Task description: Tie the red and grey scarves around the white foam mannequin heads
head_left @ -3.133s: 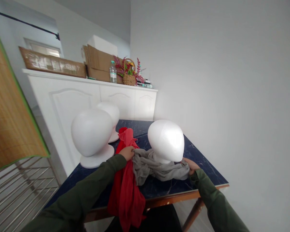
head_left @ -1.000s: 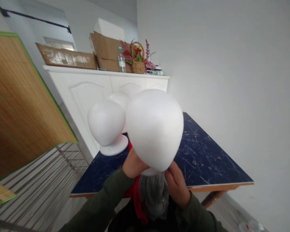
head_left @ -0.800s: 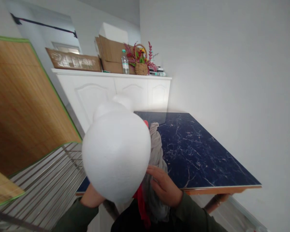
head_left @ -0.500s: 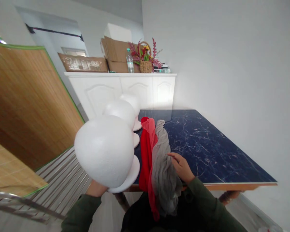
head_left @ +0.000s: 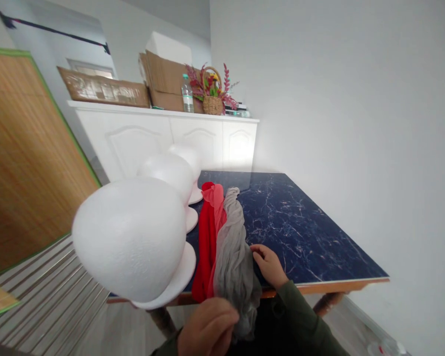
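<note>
A grey scarf (head_left: 232,257) hangs in loose folds over the front edge of the blue marbled table (head_left: 282,212). Beside it on the left lies a bright red scarf (head_left: 206,237), with a coral-pink scarf (head_left: 218,202) between the two. At the right edge of the grey scarf, my right hand (head_left: 270,266) has its fingers bent in a pinch. My left hand (head_left: 209,326) is low in front of the scarves, fingers curled together, its tips by the grey cloth. Whatever it may hold is hidden. To the left stands a large white foam head (head_left: 129,237) on a round base.
Two more white foam heads (head_left: 170,173) line the table's left side behind the near one. A white cabinet (head_left: 141,133) bears cardboard boxes (head_left: 107,91), a bottle (head_left: 187,94) and a flower basket (head_left: 212,104). A metal rack (head_left: 55,291) runs along the left.
My left hand has come from beneath the near foam head to the front of the scarves. The right hand stays by the grey scarf, its fingers more bent. The view has turned slightly right.
</note>
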Available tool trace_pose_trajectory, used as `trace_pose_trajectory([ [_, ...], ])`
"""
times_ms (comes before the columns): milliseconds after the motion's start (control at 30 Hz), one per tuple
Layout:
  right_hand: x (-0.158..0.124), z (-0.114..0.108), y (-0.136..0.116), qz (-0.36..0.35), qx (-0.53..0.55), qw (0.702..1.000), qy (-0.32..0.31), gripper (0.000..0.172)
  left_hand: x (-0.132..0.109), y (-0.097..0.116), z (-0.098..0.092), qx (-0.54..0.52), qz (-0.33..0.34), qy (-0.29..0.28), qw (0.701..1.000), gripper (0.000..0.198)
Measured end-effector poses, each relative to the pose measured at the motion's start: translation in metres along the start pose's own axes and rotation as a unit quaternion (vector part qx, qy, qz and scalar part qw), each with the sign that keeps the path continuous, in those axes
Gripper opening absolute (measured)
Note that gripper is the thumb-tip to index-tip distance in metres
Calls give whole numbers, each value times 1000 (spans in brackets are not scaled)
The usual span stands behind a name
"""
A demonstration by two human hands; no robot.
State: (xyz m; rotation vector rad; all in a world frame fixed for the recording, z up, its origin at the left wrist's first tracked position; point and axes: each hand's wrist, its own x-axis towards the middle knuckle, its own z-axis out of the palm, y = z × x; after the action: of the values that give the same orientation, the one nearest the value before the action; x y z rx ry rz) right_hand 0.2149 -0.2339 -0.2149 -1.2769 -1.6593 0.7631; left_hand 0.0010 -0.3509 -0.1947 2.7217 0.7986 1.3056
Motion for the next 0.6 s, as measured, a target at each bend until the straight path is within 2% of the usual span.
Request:
trace_pose_trajectory([
  [100,-3,0,0,-32,-29,999,-21,24,81,-6,18,-50,-75,-98,991,40],
  [133,-3,0,1,-43,-31,998,-22,24,99,-13,27,-58,-96,-115,987,41],
  [200,-3,-1,0,-61,-37,997,-16,25,119,-31,50,-64,-135,-142,979,45],
  [300,-3,-2,-5,-82,-77,994,-5,23,113,-56,81,-61,-190,-173,965,47],
  [367,-3,-1,-9,-99,-104,990,-15,20,100,-66,93,-64,-202,-176,961,48],
  [467,-5,0,-12,-113,-108,987,-27,18,85,-69,95,-59,-204,-163,963,49],
  [600,-7,2,-9,-106,-92,990,-27,21,81,-64,92,-46,-213,-157,963,50],
])
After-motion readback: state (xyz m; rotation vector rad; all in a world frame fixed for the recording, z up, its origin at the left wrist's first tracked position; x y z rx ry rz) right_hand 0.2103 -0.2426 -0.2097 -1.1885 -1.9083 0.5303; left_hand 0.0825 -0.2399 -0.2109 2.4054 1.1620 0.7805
